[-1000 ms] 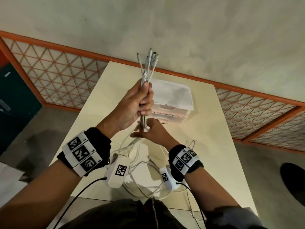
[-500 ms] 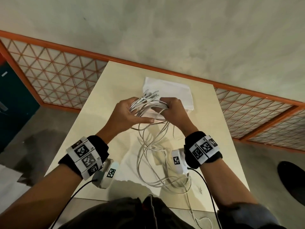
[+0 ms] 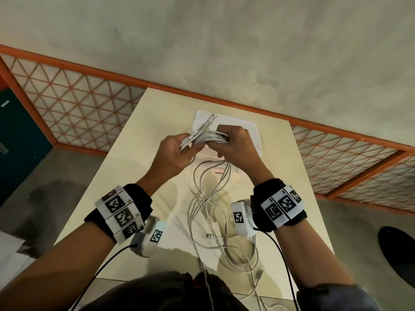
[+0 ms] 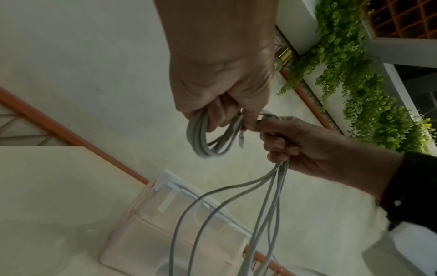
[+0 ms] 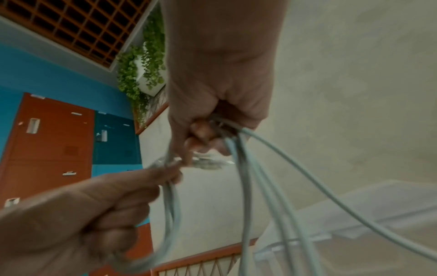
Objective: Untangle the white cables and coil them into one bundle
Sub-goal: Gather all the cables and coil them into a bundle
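Observation:
Several white cables form a small coil held between both hands above the far part of the cream table. My left hand grips the coil's left side, with plug ends sticking out past it. My right hand grips the right side. In the left wrist view the loop hangs from my left hand, and my right hand clasps the strands beside it. Loose strands drop from the right hand to a tangled pile on the near part of the table. The right wrist view is blurred.
A translucent white and pink box sits on the table under the hands, also seen as the box in the left wrist view. An orange lattice railing runs behind the table. A dark object lies on the floor at right.
One second ago the left hand held the cable ends upright with the right hand below. Both hands have since come together, bent the cables over and gathered them into a tighter loop above the box.

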The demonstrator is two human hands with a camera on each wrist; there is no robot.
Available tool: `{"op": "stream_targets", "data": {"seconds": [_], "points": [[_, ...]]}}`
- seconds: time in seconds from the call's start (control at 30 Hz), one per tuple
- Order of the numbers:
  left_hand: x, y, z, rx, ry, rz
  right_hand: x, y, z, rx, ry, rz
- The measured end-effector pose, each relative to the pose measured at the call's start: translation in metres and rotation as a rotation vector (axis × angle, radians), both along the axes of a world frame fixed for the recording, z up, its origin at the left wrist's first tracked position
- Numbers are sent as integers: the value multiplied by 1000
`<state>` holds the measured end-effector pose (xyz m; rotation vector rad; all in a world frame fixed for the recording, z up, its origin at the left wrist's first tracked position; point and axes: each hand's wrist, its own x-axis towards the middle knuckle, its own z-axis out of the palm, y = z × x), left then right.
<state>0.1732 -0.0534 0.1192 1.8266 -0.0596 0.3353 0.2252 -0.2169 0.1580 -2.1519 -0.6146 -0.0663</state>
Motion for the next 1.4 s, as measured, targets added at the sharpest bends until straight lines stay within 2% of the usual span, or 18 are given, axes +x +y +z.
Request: {"op": "stream_targets", "data": {"seconds": [0.1, 0.2, 0.3, 0.43, 0.57, 0.67, 0.73, 0.8, 0.87, 0.97, 1.07, 1.2, 1.3, 1.4], "points": [[3, 0, 13, -93, -57, 73, 0, -9, -10, 149, 187, 24], [2, -6, 21, -184, -91, 86, -3, -16, -28, 177, 355, 86], [-1, -9, 25, -279, -112, 101, -6, -25, -52, 29, 466, 166], [-4, 0, 31, -335, -133, 158, -5, -42, -88, -164, 552, 136], [-8, 8, 28, -402, -153, 189, -2, -57, -93, -302, 492, 72], [-11, 10, 19, -325, -107, 306, -3, -63, -82, -120, 338, -115], [-9, 15, 6, -187, 9, 377, 2, -67, -69, 12, 221, -269], [-8, 22, -10, -96, 171, 420, 10, -74, -50, 59, 134, -344], [-8, 28, -22, -77, 306, 416, 16, -79, -32, 26, 28, -366], [-13, 27, -28, -60, 426, 315, 18, -88, -7, -119, -121, -413], [-17, 21, -32, -61, 458, 256, 19, -99, 14, -220, -259, -485], [-18, 14, -30, -162, 426, 248, 21, -106, 35, -258, -437, -560], [-14, 8, -25, -180, 355, 270, 22, -111, 43, -254, -419, -517], [-13, 0, -19, -273, 307, 235, 19, -116, 34, -340, -198, -322]]}}
